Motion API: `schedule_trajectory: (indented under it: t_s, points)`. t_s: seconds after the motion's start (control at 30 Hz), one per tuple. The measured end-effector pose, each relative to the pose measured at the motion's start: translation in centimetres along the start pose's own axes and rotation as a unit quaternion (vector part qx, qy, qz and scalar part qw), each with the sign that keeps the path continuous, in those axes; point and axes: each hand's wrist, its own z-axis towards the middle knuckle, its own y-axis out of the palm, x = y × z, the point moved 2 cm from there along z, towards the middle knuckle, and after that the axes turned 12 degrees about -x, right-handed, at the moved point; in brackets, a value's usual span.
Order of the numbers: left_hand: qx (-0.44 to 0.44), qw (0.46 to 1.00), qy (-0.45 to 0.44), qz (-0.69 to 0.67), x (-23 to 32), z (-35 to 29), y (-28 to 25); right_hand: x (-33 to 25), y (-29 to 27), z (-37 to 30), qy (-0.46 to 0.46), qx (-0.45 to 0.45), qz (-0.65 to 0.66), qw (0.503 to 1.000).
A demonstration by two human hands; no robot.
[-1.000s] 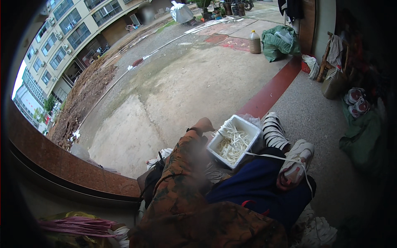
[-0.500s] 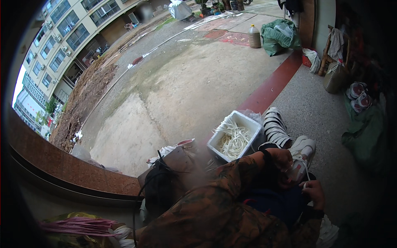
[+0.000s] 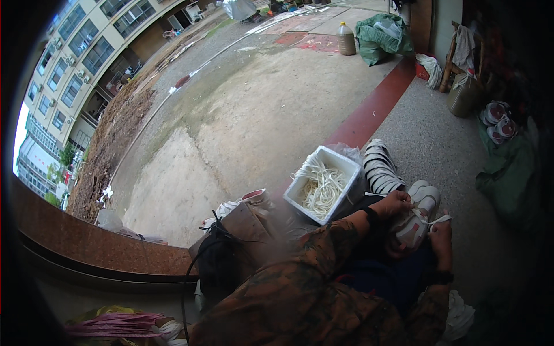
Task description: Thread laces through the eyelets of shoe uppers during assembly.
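A white sneaker with pinkish-red patches [image 3: 411,232] rests on my lap over dark blue cloth. From its left, my left hand [image 3: 395,204] reaches the shoe's lacing with fingers pinched, apparently on a strand of white lace. On the other side, my right hand [image 3: 442,237] is closed on a white shoelace [image 3: 441,219], which runs taut from the shoe's lacing to my fingertips. Just beyond stands a white foam box [image 3: 353,167] holding a tangle of white laces [image 3: 325,193]. Beside the box, a row of white shoes [image 3: 381,167] stands nested together.
To my left is a brown box-like seat [image 3: 245,228] with black cords and shoes by it. Pink laces [image 3: 118,324] lie at lower left. A green sack [image 3: 511,187] sits at right; a yellowish jug [image 3: 346,40] and another green sack [image 3: 384,39] stand farther off.
My right hand has risen and pulled the lace out level to the right of the shoe. The left hand has shifted up along the lacing; the view has tilted slightly.
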Motion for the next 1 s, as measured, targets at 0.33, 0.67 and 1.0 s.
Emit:
schedule_trajectory:
  t_s: [0.33,0.67,1.0]
  points:
    - [-0.005,0.999,0.002,-0.032,-1.6,-0.2,-2.7,0.6,4.8,3.3,-0.009,0.200,0.400,0.894]
    - [-0.007,0.997,-0.013,-0.069,-0.9,-0.5,0.1,1.1,4.7,1.5,-0.016,0.162,0.560,0.812]
    - [0.062,0.996,-0.053,-0.030,0.9,-0.4,-0.6,-0.5,4.1,2.8,-0.033,0.275,0.287,0.917]
